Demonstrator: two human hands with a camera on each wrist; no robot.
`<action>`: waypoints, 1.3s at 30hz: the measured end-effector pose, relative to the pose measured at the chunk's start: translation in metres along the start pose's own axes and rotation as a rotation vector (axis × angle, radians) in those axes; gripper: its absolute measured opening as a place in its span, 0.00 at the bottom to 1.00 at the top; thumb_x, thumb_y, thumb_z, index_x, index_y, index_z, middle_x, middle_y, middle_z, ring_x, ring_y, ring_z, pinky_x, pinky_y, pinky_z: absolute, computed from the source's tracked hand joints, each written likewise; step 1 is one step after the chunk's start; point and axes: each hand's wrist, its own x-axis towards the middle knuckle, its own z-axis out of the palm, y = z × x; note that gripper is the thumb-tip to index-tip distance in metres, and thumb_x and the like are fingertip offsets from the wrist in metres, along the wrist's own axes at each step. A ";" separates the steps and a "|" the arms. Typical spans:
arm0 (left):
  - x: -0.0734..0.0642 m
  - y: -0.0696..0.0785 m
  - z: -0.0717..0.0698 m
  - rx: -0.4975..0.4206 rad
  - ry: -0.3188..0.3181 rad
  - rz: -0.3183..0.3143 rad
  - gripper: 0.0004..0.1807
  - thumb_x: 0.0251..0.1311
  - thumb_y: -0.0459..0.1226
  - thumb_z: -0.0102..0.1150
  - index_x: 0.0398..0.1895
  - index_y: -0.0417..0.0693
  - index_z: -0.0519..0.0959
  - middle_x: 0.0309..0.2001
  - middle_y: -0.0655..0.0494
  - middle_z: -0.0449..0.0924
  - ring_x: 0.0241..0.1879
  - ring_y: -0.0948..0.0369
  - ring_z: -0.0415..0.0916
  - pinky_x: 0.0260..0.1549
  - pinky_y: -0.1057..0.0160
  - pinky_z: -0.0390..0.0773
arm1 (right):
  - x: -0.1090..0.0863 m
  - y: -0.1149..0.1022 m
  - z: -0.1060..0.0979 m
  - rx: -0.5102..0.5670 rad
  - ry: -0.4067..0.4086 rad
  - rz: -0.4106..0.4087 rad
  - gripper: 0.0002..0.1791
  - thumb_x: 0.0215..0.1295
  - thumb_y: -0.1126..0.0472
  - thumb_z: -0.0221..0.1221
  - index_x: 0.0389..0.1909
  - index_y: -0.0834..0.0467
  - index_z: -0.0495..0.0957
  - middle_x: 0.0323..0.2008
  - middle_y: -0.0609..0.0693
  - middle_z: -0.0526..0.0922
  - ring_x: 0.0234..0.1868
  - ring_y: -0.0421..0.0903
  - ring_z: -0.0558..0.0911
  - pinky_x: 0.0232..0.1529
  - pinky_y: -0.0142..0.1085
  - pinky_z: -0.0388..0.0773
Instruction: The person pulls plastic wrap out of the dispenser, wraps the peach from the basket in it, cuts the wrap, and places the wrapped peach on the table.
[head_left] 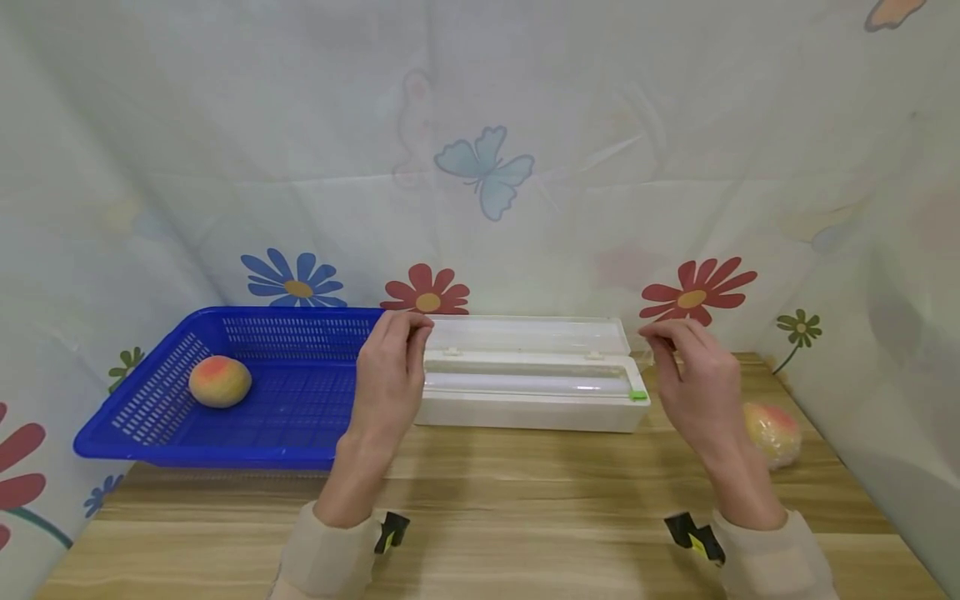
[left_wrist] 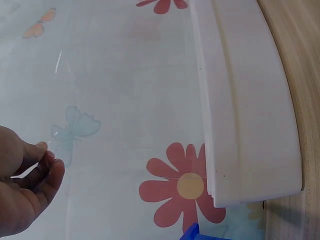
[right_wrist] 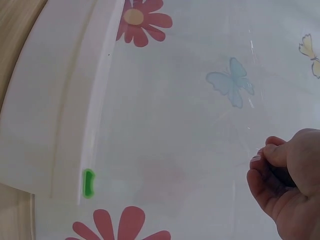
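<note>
In the head view a white cling film dispenser [head_left: 525, 414] stands with its lid [head_left: 525, 336] raised, a roll [head_left: 525, 383] inside and a green slide cutter [head_left: 637, 395] at its right end. My left hand [head_left: 390, 375] is over the dispenser's left end, thumb and fingertips pinching an edge of clear cling film [left_wrist: 58, 62]. Above the right end my right hand [head_left: 697, 379] pinches the other side. The film is nearly invisible; thin glints run along its edge in both wrist views. Behind my right wrist a peach [head_left: 772, 435] sits in shiny wrap, partly hidden.
On the left stands a blue plastic basket [head_left: 240, 455] with an unwrapped peach [head_left: 220, 382] in it; my left hand covers its right end. The wooden table [head_left: 525, 517] extends in front of the dispenser. A flower-printed curtain [head_left: 525, 250] hangs close behind.
</note>
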 end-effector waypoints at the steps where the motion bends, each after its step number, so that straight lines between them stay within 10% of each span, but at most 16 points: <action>1: 0.000 0.001 -0.001 0.001 0.000 0.001 0.03 0.71 0.27 0.57 0.42 0.35 0.80 0.39 0.44 0.78 0.36 0.52 0.77 0.36 0.58 0.81 | 0.000 0.000 -0.001 -0.002 0.004 -0.002 0.11 0.58 0.81 0.66 0.40 0.68 0.83 0.37 0.60 0.85 0.37 0.55 0.84 0.48 0.17 0.66; 39: 0.000 0.033 -0.037 -0.010 0.010 0.035 0.04 0.71 0.28 0.58 0.44 0.35 0.80 0.41 0.47 0.79 0.39 0.56 0.76 0.38 0.62 0.80 | 0.005 -0.032 -0.039 -0.036 0.025 -0.026 0.12 0.58 0.81 0.66 0.43 0.71 0.82 0.40 0.62 0.84 0.39 0.57 0.83 0.51 0.14 0.65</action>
